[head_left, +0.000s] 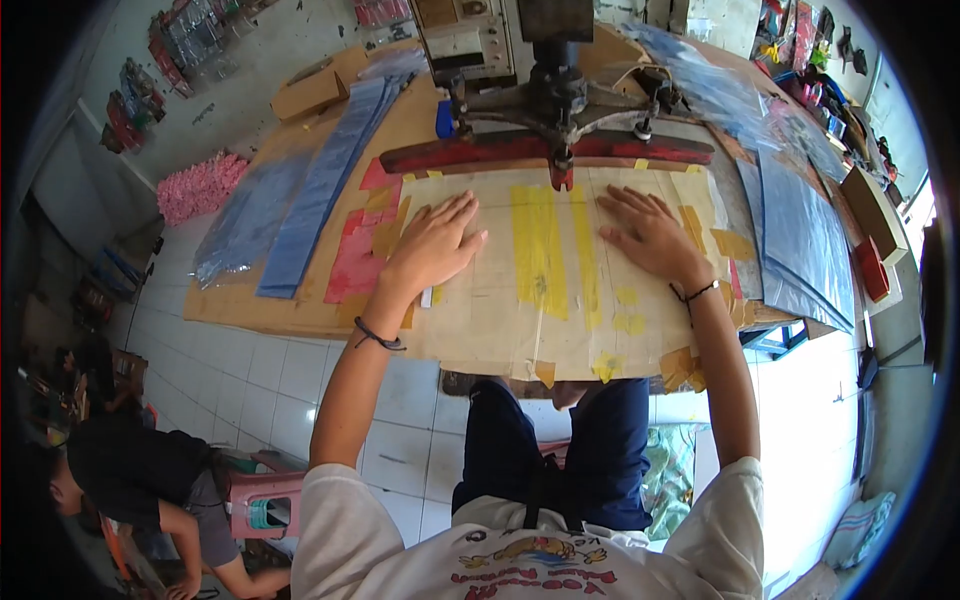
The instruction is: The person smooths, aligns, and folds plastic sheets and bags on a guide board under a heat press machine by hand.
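My left hand (pixel 436 243) lies flat on the left part of a beige, tape-patched work board (pixel 490 330), fingers stretched toward the machine. On the board's right part rests my right hand (pixel 655 237), also flat with its fingers spread. Between them run strips of yellow tape (pixel 541 250). Just beyond my fingertips a long red and dark press bar (pixel 460 152) crosses the board's far edge, hung from a dark metal press head (pixel 562 95). Whether a thin clear sheet lies under my palms, I cannot tell.
Blue-tinted plastic sheets (pixel 325 190) lie on the table at left, with another stack (pixel 800 235) at right. A cardboard box (pixel 318 85) and a control unit (pixel 465 45) stand at the back. At lower left, another person (pixel 150 470) bends beside a pink stool (pixel 262 500).
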Motion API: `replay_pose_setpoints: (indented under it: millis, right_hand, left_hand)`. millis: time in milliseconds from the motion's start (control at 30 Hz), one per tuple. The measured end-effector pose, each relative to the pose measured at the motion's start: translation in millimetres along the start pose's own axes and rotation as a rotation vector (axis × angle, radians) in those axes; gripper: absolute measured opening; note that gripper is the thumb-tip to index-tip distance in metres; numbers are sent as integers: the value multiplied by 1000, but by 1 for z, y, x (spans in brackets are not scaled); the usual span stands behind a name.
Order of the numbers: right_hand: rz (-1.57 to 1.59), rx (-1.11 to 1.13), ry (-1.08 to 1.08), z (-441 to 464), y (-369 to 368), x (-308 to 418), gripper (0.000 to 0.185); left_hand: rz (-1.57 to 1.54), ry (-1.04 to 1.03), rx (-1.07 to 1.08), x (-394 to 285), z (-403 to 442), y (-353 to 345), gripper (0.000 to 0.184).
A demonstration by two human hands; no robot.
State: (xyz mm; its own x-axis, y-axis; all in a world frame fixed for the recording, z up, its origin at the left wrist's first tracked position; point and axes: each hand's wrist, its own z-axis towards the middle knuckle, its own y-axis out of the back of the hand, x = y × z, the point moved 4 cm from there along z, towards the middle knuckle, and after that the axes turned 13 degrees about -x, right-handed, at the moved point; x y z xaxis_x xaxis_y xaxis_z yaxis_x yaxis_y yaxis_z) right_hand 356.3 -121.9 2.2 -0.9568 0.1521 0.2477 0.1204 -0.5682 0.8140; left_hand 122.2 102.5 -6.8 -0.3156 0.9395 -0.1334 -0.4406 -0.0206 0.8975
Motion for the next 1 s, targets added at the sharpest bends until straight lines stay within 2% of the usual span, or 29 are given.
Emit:
replay_pose_setpoints:
  millis: [400, 700, 1000]
  right_hand:
    - [-21, -42, -28, 6, -4, -9, 51]
    - [-46, -52, -118, 8, -12, -24, 56]
    - [-129, -1, -184, 10, -12, -21, 65]
  left_hand:
    - [11, 92, -88, 6, 4, -4, 64]
    - [-86, 186, -81, 19, 12, -6, 72]
    - [74, 178, -42, 24, 18, -11, 72]
